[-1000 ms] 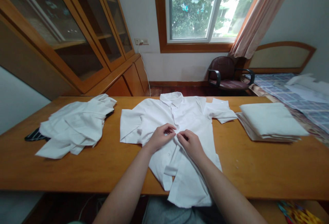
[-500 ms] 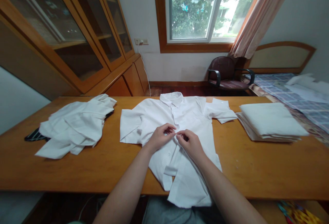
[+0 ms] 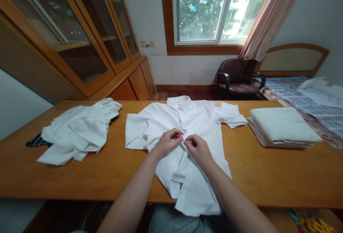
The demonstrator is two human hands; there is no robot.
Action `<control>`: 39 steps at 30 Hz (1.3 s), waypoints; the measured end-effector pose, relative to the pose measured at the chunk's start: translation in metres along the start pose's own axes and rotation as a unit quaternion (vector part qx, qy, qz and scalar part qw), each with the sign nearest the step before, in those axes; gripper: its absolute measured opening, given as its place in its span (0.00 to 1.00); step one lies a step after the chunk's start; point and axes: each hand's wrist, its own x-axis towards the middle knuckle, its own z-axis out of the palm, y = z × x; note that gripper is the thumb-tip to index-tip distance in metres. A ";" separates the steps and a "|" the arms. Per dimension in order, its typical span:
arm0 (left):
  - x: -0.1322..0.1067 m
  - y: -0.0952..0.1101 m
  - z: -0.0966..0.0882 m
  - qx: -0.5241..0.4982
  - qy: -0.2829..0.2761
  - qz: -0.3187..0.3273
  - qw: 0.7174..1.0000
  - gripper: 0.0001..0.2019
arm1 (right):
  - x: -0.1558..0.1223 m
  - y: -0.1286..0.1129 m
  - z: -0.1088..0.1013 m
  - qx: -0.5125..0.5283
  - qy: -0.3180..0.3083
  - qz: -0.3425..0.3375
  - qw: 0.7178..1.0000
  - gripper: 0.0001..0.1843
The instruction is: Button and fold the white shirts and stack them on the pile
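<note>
On my feed the white shirt (image 3: pixel 199 118) lies front up, mid-tabletop (image 3: pixel 107 179), its collar (image 3: pixel 179 101) pointing away from me at the far edge. Its long axis runs from there back toward my side, the near end slanting slightly right, and the hem (image 3: pixel 198 209) hangs over the near edge. The 2 short sleeves stick out sideways, across that axis. Below my hands the 2 front panels part in a narrow split. My right hand (image 3: pixel 198 149) pinches the front edge of the cloth between thumb and finger. My left hand (image 3: pixel 169 142) sits just beside it, fingers curled toward the thumb at the same edge; I cannot tell whether it grips fabric. A crumpled white pile (image 3: pixel 80 129) rests to the left, a folded white stack (image 3: pixel 284 124) to the right
</note>
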 end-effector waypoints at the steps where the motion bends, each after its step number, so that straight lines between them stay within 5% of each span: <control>1: 0.000 -0.001 0.000 -0.001 -0.001 0.000 1.000 0.10 | 0.000 0.000 0.000 0.000 -0.001 -0.001 1.000 0.05; 13: 0.001 0.002 0.000 0.006 0.002 0.001 1.000 0.09 | -0.001 -0.003 -0.003 0.001 0.002 -0.015 1.000 0.07; 24: 0.002 0.005 0.000 0.083 0.017 0.007 0.996 0.06 | 0.006 0.011 -0.015 -0.033 0.088 0.012 0.995 0.12; 32: 0.000 -0.006 -0.007 0.264 0.074 0.057 0.960 0.06 | 0.013 0.036 -0.032 -0.211 -0.021 -0.045 0.976 0.16; 39: -0.001 0.003 -0.024 0.408 -0.009 0.057 0.911 0.10 | 0.027 0.038 -0.038 -0.322 -0.106 -0.049 0.939 0.22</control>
